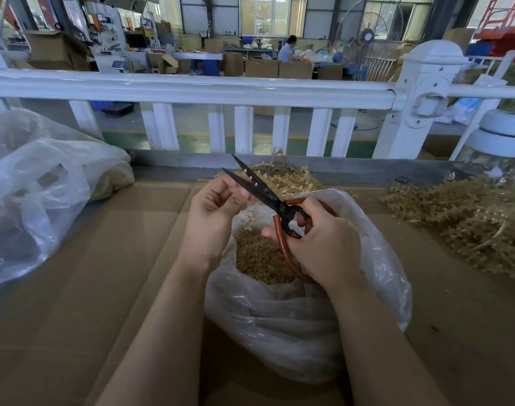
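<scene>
My right hand (323, 244) grips black scissors (259, 189) by their red-brown loop handles, blades parted and pointing up-left. My left hand (215, 212) pinches a thin tan plastic sprig (252, 213) that hangs between the blades and my fingers. Both hands hover over an open clear plastic bag (309, 332) holding several small tan cut pieces (262, 259). Behind the scissors lies a heap of tan sprigs (291, 178).
The table is covered with brown cardboard (89, 303). A large clear bag (39, 200) with tan material sits at the left. A pile of tan sprigs (470, 224) lies at the right. A white fence rail (192, 89) runs behind, with a glass jar (496, 148) at far right.
</scene>
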Demonstrator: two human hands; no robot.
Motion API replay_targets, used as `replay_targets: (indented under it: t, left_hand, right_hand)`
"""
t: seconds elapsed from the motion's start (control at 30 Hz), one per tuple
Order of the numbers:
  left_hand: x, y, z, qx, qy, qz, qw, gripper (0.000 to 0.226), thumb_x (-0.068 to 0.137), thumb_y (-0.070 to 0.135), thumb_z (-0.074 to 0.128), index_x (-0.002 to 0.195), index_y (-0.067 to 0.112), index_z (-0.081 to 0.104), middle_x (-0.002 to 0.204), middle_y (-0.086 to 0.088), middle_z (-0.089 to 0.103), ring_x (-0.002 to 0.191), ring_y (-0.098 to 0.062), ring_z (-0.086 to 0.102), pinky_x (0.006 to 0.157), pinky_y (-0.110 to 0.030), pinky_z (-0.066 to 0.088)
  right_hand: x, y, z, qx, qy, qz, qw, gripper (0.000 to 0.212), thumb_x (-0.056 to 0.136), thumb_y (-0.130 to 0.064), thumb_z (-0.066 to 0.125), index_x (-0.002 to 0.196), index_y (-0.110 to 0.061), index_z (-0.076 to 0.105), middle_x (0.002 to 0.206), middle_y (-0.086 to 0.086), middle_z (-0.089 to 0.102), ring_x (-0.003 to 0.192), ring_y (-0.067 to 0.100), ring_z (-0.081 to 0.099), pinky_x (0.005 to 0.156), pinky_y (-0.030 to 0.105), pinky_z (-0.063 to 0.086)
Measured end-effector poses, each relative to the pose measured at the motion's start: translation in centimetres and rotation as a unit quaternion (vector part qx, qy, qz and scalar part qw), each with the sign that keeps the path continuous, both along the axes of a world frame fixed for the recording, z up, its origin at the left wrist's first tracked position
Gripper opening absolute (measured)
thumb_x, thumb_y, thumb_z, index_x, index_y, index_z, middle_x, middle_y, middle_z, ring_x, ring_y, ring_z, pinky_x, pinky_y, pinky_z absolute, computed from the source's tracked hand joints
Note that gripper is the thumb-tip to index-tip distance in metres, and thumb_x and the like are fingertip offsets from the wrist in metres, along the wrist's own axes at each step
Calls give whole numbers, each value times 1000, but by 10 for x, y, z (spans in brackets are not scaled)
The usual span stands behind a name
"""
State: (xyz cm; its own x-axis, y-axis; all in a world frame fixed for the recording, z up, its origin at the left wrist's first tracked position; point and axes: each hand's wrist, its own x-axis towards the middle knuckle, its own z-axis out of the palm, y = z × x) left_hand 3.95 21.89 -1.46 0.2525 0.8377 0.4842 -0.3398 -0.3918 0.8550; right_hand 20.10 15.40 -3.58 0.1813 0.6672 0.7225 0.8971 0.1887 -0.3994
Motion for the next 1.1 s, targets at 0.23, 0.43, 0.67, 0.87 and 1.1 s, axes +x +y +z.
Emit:
replay_targets:
  t: [0.23, 0.43, 0.67, 0.87, 1.1]
  left_hand:
    - [-1, -1, 1, -3, 7, 0, 1000, 14, 95, -4, 51, 92, 5, 62, 73, 9, 68, 65, -2, 58, 68, -17, 47]
    - [-1, -1, 0, -5, 10, -1, 1000, 12, 95, -3, 52, 92, 4, 63, 74, 5, 68, 66, -4, 59, 68, -17, 47]
    - [0, -2, -1, 20, 60, -15, 998, 15, 95, 5, 56, 91, 15, 67, 76, 10, 70, 72, -1, 60, 69, -13, 45]
    - [0, -1, -2, 19, 59, -21, 998, 16, 96, 4, 54, 95, 13, 67, 77, 10, 68, 72, -2, 58, 69, -13, 45]
    - [0, 2, -2, 19, 53, -31, 998, 17, 97, 2, 52, 96, 13, 65, 76, 9, 65, 72, -5, 55, 72, -17, 45]
  right_hand:
    - [1, -1, 0, -8, -1, 2, 1000, 68, 73, -82, 55, 85, -17, 66, 66, -15, 57, 57, 6, 56, 54, 27, 53]
    - [-1, -2, 0, 4, 1, -4, 1000, 64, 73, -82, 54, 82, -20, 61, 65, -17, 55, 55, 2, 52, 50, 20, 46]
    - [-1, -2, 0, 6, 14, -1, 1000, 62, 74, -84, 49, 90, -25, 63, 70, -15, 59, 60, 1, 53, 52, 16, 43]
    - [-2, -1, 0, 5, 18, 7, 1000, 52, 73, -80, 57, 82, -29, 53, 64, -15, 53, 54, -1, 48, 50, 10, 35]
    - [-2, -1, 0, 3, 22, 18, 1000, 60, 73, -81, 55, 86, -22, 60, 69, -14, 59, 60, 2, 56, 53, 19, 47]
